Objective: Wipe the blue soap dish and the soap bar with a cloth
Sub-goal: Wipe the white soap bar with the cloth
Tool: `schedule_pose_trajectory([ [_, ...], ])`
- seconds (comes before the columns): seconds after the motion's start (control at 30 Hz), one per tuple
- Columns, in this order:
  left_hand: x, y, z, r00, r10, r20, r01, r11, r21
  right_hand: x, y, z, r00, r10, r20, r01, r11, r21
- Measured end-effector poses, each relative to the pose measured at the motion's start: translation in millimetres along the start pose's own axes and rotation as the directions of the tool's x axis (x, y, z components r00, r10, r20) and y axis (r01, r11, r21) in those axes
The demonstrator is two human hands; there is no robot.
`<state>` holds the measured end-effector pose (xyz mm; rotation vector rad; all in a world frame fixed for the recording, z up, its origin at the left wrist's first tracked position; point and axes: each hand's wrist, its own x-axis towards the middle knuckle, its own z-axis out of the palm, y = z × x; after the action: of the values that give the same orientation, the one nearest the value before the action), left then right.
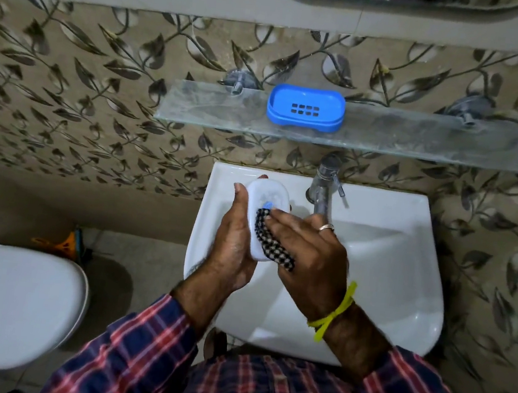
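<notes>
1. Covering the lower soap bar (268,204), the cloth (270,238) and right fingers hide much of its face; a small blue mark beside the cloth is unclear.
2. Left hand (232,245): closed round the bar's left edge, above the sink (403,277).
3. Right hand (306,250): fingers flat, pressing the checked cloth onto the bar.
4. Blue soap dish (305,111): empty, upright on the glass shelf (419,134).
</notes>
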<state>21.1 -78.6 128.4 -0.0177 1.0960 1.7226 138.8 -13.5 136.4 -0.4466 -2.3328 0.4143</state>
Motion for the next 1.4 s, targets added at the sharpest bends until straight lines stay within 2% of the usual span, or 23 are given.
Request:
schedule_pose_trajectory([
  [0.03,-0.7,0.1,-1.3,1.000,0.006,0.007,-0.006,1.000,0.002,-0.7,0.7,-2.1,1.000,0.002,0.006,-0.002,1.000,-0.006],
  [0.17,-5.4,-7.5,3.0,0.998,-0.030,0.055,0.030,0.999,-0.010,22.9,3.3,-1.1,0.981,0.193,0.026,-0.194,0.980,0.032],
  [0.3,-7.9,-7.8,-4.0,0.997,0.019,0.070,-0.020,1.000,0.010,21.5,-3.8,0.9,0.998,0.060,0.026,-0.060,0.998,0.013],
  [0.4,-9.2,-11.6,-7.1,0.998,0.029,0.055,-0.030,0.999,0.017,26.9,4.7,-0.8,0.981,0.192,0.008,-0.192,0.981,0.036],
  [0.43,-9.8,-12.4,-6.4,0.998,0.015,0.061,-0.016,1.000,0.022,30.1,3.8,-0.4,0.979,0.203,0.028,-0.205,0.978,0.045],
  [0.53,-11.5,-7.8,-6.9,0.995,0.053,0.082,-0.055,0.998,0.026,26.5,-2.2,0.3,0.991,0.114,0.072,-0.119,0.991,0.061],
  [0.67,-14.2,-0.3,-6.5,0.996,0.087,0.032,-0.086,0.996,-0.007,16.5,1.5,-1.6,0.971,0.239,0.016,-0.239,0.963,0.123],
  [0.8,-10.5,6.2,-7.6,0.997,0.074,-0.030,-0.072,0.997,0.040,-4.2,-15.7,1.2,0.999,0.041,0.021,-0.042,0.998,0.054],
  [0.93,-10.0,7.3,-2.3,0.998,0.024,-0.050,-0.024,1.000,0.007,-7.5,-9.6,1.2,0.981,0.196,-0.005,-0.194,0.976,0.100],
  [1.03,-6.4,11.5,-1.8,0.996,0.039,-0.079,-0.041,0.999,-0.024,-18.6,-14.7,2.3,0.997,0.046,0.055,-0.048,0.999,0.025],
  [1.07,-5.1,12.5,-2.4,0.995,0.052,-0.080,-0.055,0.998,-0.030,-23.1,-13.1,1.6,0.997,0.047,0.061,-0.048,0.999,0.009],
  [1.17,-4.9,11.5,-1.8,0.995,0.034,-0.095,-0.042,0.996,-0.081,-27.1,-6.2,1.2,0.974,0.225,0.010,-0.225,0.974,0.027],
  [1.2,-4.6,10.8,-2.0,0.994,0.034,-0.100,-0.041,0.996,-0.077,-28.2,-7.0,1.6,0.974,0.224,0.013,-0.224,0.974,0.020],
  [1.3,-2.8,15.4,-1.2,0.994,0.055,-0.090,-0.059,0.997,-0.042,-33.7,-15.2,-0.7,0.992,0.079,0.103,-0.076,0.997,-0.033],
  [1.4,-1.7,17.5,1.2,0.992,0.058,-0.110,-0.064,0.997,-0.046,-28.6,-13.3,-0.3,0.989,0.143,0.037,-0.143,0.990,-0.007],
])
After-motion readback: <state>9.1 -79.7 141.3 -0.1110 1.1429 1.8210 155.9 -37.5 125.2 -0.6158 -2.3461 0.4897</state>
